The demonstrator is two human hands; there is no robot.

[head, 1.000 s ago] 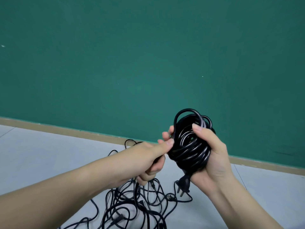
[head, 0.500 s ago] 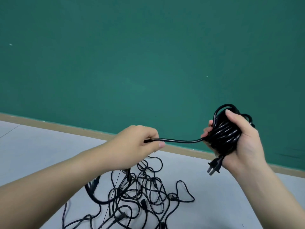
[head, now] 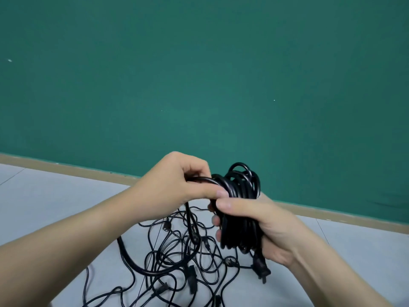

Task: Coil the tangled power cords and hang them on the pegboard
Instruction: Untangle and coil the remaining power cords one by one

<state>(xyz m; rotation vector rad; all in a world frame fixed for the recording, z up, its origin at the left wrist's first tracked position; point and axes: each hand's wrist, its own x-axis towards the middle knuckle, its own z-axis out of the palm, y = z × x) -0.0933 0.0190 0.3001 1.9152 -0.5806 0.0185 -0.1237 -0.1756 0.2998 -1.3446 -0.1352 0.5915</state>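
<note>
Behind everything stands the green wall (head: 199, 74), flat and matt, with a tan baseboard (head: 66, 168) along its foot; no pegboard shows in this view. Below it the pale grey floor (head: 44, 202) is smooth and faintly lined, and on it lies the tangle of cords (head: 177, 258), thin glossy black rubbery lines looping over one another, with small blocky plugs scattered through them. Above that heap the right hand (head: 263, 227) is wrapped round the coil (head: 240, 207), a fat oval bundle of shiny black loops standing roughly upright, thumb across its front and fingertips curled in from the far side; a three-pin plug (head: 261, 268) dangles beneath it. The left hand (head: 172, 185) pinches the free run of the same cord between thumb and curled fingers, right against the coil, and a thicker stretch of cord drops from it in a long curve to the floor. The step in hand looks like laying on another loop. To do it well, I would keep each turn about the same length as those already there, lay it flat beside them without twisting, keep the right hand firm so loops do not spring off, and feed slack gently so that the floor heap is not dragged into a tighter knot.
</note>
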